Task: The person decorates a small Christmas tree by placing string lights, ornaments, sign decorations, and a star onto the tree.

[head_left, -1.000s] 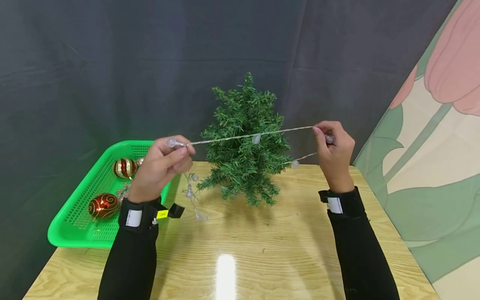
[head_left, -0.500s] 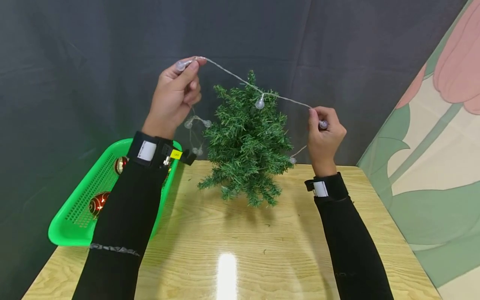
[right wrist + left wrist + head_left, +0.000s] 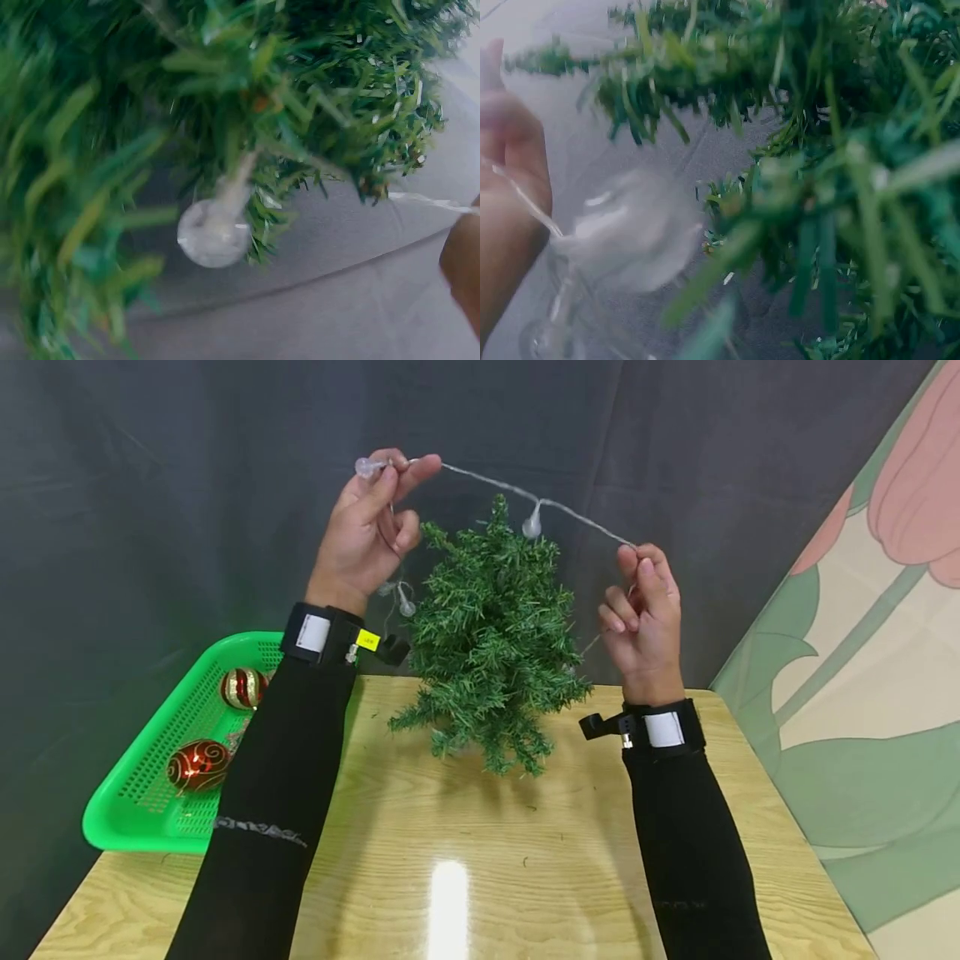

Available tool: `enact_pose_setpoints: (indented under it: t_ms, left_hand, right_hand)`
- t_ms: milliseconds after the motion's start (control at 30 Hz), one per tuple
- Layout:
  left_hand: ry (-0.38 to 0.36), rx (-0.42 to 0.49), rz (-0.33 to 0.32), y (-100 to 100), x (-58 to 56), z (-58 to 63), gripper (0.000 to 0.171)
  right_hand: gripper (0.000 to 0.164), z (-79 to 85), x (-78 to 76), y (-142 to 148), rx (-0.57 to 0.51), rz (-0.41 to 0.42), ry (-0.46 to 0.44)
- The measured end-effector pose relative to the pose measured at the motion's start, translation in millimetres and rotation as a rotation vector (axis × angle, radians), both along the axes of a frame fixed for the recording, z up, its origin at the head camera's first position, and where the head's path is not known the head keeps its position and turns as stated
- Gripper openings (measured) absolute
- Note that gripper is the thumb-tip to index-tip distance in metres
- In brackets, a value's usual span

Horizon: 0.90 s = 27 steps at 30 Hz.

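While left hand (image 3: 367, 535) and right hand (image 3: 645, 618) pinch the light string (image 3: 487, 482) — well apart, presumably so it clears the green tree (image 3: 491, 627) — this span stretches near the treetop, one bulb (image 3: 532, 523) dangling.

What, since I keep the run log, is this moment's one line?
left hand: pinches clear-bulb string lights; right hand: pinches them too; artificial Christmas tree: upright on table; baubles: in green basket

On my head feed, a green basket (image 3: 138, 781) sits around half past eight, holding a red ornament (image 3: 198, 766) with a striped one (image 3: 242, 687) at its one o'clock. Wooden table (image 3: 562, 893) at six, dark cloth (image 3: 225, 485) at twelve, tulip-patterned panel (image 3: 885, 652) at three.
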<state>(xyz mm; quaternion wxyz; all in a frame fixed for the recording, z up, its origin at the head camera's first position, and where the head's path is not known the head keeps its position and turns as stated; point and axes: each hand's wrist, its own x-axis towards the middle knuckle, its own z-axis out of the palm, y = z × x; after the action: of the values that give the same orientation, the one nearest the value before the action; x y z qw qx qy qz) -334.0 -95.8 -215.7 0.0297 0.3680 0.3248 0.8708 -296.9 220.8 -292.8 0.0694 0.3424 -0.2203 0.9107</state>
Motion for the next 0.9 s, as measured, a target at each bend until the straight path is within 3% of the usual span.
enact_pose_setpoints:
  t_ms: [33, 100, 167, 267, 400, 600, 767, 900]
  left_hand:
    - [0.011, 0.001, -0.017, 0, -0.5, -0.6, 0.025]
    - [0.036, -0.014, -0.034, -1, -2.7, -0.9, 0.026]
    - [0.042, -0.040, -0.034, -1, -6.2, 0.2, 0.025]
    - [-0.011, -0.088, -0.011, -2, -12.9, 1.4, 0.022]
    - [-0.133, -0.133, -0.023, -4, -22.2, -4.8, 0.021]
    - [-0.224, -0.333, 0.009, -6, -32.8, -21.9, 0.032]
    - [-0.298, -0.556, 0.076, -16, -33.1, -32.6, 0.047]
    - [-0.383, -0.647, 0.092, -30, -29.0, -45.7, 0.052]
  right_hand:
    - [0.010, -0.6, -0.7, 1, -0.032, 0.073, -0.020]
    - [0.012, -3.3, -2.7, 4, -0.062, 0.143, -0.037]
    - [0.017, -5.4, -3.7, 5, -0.047, 0.122, -0.049]
    - [0.030, -8.0, -4.9, 7, 0.054, 0.033, -0.035]
    - [0.052, -11.4, -7.2, 11, 0.333, -0.150, 0.022]
    - [0.076, -17.7, -16.4, 14, 0.757, -0.273, -0.013]
    - [0.077, -27.0, -23.0, 18, 1.110, -0.349, -0.151]
    - [0.070, -35.0, -25.5, 19, 1.469, -0.395, -0.191]
